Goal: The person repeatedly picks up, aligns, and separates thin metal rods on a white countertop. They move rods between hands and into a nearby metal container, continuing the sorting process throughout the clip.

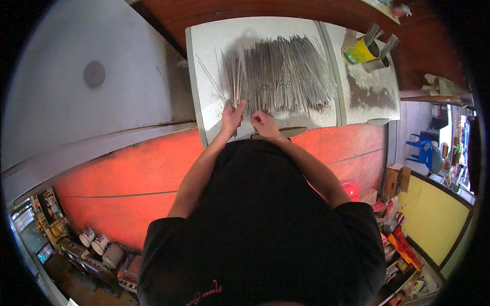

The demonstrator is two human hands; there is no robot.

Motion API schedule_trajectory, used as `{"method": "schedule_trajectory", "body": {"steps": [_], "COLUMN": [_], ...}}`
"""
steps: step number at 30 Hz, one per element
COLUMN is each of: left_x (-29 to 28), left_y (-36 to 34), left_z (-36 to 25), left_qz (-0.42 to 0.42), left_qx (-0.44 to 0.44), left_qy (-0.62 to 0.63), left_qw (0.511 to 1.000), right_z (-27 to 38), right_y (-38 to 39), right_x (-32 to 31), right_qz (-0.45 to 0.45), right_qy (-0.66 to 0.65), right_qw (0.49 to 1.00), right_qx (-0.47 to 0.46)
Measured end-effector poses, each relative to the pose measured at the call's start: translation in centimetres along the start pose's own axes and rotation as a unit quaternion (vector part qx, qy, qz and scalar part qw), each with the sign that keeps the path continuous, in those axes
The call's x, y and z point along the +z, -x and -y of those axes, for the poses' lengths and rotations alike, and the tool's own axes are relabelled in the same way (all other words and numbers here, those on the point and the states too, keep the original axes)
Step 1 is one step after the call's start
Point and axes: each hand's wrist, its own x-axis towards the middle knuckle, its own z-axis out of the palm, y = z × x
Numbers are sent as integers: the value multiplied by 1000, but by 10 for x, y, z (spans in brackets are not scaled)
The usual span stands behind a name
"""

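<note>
across the upper middle of the frame spreads a white tabletop (206,115) with grey edging, and both my hands are at its lower left part. my left hand (233,118) has its fingers wrapped around a sheaf of thin grey sticks (234,76), thumb pointing up along them; their upper ends fan toward the top of the frame and a few lower ends poke out beneath my palm. my right hand (263,125) sits just to the right, fingers curled in beside the lower ends of the big pile; i cannot tell whether the fingertips pinch a stick.

that pile of sticks (288,74) fills the tabletop's middle, its ends ragged along the top and bottom, with only a slim gap between it and my sheaf. left of the sheaf, a few loose sticks (210,77) lie slantwise, and a strip of white surface runs from them to the left edge. on the right, the pile comes close to a grey seam (331,71); past it, a stained white panel stretches to the right edge, with a yellow tin (353,52) and a grey tin (375,65) side by side at its upper end, both holding sticks. the tabletop's lower edge runs close under my wrists, above an orange-red surface (122,183) that reaches toward the lower left.
</note>
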Motion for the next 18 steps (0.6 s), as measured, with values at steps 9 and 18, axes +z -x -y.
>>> {"method": "schedule_trajectory", "body": {"steps": [9, 18], "left_x": [-10, -10], "left_y": [-17, -11], "left_z": [25, 16], "left_qz": [-69, -61], "left_qx": [127, 104], "left_qy": [-179, -55], "left_qw": [973, 991], "right_z": [-12, -21], "right_y": [-24, -38], "right_x": [4, 5], "right_qz": [22, 5], "right_qy": [182, 303], "right_qw": [983, 946], "right_qx": [18, 115]}}
